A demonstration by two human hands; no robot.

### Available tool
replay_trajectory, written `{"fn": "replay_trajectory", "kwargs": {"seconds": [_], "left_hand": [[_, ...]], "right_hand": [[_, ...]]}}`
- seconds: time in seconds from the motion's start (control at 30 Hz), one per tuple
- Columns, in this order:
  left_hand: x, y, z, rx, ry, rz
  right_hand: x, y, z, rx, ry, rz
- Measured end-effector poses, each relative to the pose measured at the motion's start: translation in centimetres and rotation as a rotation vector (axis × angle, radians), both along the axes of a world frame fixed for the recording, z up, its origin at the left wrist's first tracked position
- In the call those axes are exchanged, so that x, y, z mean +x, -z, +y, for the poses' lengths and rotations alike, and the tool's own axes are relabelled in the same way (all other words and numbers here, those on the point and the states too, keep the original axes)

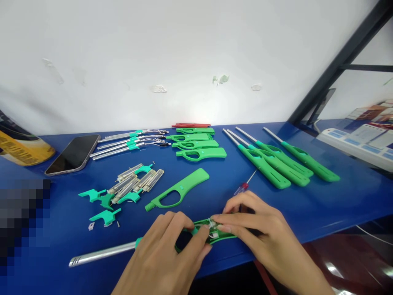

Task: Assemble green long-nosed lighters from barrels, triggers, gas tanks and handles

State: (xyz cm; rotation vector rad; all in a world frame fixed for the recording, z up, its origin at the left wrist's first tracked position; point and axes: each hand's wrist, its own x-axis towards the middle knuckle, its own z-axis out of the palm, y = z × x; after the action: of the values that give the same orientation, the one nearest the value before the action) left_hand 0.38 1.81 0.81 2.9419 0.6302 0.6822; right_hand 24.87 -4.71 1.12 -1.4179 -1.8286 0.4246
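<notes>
Metal tube (102, 254) points left from left hand (168, 246), tipped slightly nearward. Left hand curled, gripping green casing (225, 237), open-faced, between both hands; long axis left–right. Blue table (227, 255): front edge close below casing. Right hand (258, 225): fingers bent, nearly together at casing's innards; pinching or not, can't tell. Screwdriver (242, 188) just beyond.

a bright green plastic lighter handle shell (223, 236), hollow and lacking its upper half, sits at the near edge of the blue table (334, 205), open side facing up. much of it is covered, so whether it rests on the surface cannot be told. inside show a small white piece (215, 235) and pale, partly clear bits. a slim, shiny silver metal tube (102, 254) extends left from a teal plastic collar (138, 242), its slotted tip angled slightly toward the viewer.
</notes>
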Motion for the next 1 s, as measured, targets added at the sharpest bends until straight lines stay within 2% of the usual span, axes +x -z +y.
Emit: {"fn": "replay_trajectory", "kwargs": {"seconds": [0.47,0.83,0.93,1.0], "left_hand": [[0.42,0.22,-0.09,0.048,-0.011,-0.100],[0.28,0.37,-0.20,0.068,-0.020,-0.090],[0.14,0.37,-0.19,0.051,-0.020,-0.091],[0.02,0.43,-0.15,0.066,-0.016,-0.079]], "right_hand": [[-0.28,-0.33,-0.04,-0.078,0.051,0.005],[-0.41,0.00,-0.25,0.089,0.188,0.068],[-0.35,-0.17,-0.49,0.109,0.179,0.062],[-0.23,-0.93,-0.45,0.133,0.131,-0.007]]}}
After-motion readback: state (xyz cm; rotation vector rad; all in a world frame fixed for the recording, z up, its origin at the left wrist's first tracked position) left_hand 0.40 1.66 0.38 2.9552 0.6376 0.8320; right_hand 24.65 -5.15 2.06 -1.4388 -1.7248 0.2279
